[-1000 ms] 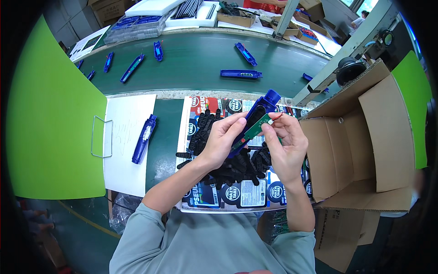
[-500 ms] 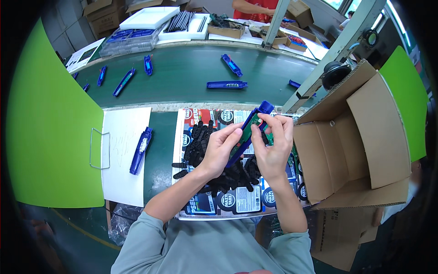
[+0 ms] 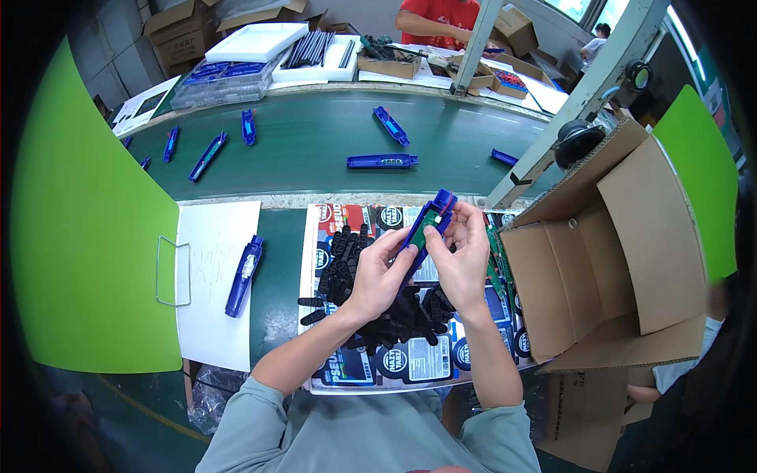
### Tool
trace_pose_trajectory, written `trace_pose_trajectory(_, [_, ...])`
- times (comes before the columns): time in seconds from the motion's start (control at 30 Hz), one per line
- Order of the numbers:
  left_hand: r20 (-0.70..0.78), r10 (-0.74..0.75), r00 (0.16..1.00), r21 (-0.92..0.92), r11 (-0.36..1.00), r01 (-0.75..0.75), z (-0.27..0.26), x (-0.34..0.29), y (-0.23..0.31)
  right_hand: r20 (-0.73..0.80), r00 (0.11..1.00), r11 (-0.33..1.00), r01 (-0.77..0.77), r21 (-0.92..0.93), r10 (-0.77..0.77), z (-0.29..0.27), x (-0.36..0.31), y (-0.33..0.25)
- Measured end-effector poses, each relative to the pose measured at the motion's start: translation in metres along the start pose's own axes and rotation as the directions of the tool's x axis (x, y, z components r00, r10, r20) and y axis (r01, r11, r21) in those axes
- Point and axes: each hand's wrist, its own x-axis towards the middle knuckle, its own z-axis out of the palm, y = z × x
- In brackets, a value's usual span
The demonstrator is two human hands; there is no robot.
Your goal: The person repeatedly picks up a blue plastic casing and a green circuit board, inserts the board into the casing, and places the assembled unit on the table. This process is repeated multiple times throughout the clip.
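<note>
A long blue plastic housing (image 3: 443, 202) is tilted in front of me, its far end pointing up to the right. Inside its open side lies a green circuit board (image 3: 426, 226), with a red wire near the far end. My left hand (image 3: 377, 282) grips the lower part between thumb and fingers. Around the upper part close the fingers of my right hand (image 3: 461, 264), its thumb pressed onto the board. Beneath both hands spreads a pile of black ribbed parts (image 3: 341, 268). More green boards (image 3: 498, 264) lie right of my right hand.
Several blue housings (image 3: 382, 162) lie on the green conveyor belt (image 3: 300, 150) beyond the printed sheet. Another blue housing (image 3: 244, 276) rests on white paper at left, beside a green panel (image 3: 102, 236). An open cardboard box (image 3: 599, 268) and a metal post (image 3: 579, 98) stand at right.
My right fingers have gone from pinching at the board's upper end to wrapping the housing, thumb on the board. The housings on the belt have drifted slightly left. The view has shifted a little.
</note>
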Motion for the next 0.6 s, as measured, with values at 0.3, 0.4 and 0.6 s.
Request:
trace_pose_trajectory(0.3, [-0.224, 0.045, 0.974, 0.271, 0.962, 0.018, -0.114, 0.099, -0.021, 0.148, 0.988, 0.896, 0.099, -0.433, -0.038, -0.025, 0.007, 0.036])
trace_pose_trajectory(0.4, [-0.323, 0.112, 0.940, 0.468, 0.882, 0.056, -0.186, 0.149, -0.031, 0.337, 0.941, 0.793, 0.186, -0.579, 0.025, -0.021, 0.006, 0.060])
trace_pose_trajectory(0.6, [-0.332, 0.240, 0.912, 0.894, 0.390, 0.222, -0.265, 0.202, -0.036, 0.525, 0.849, 0.831, 0.249, -0.497, 0.059, 0.019, 0.007, 0.072])
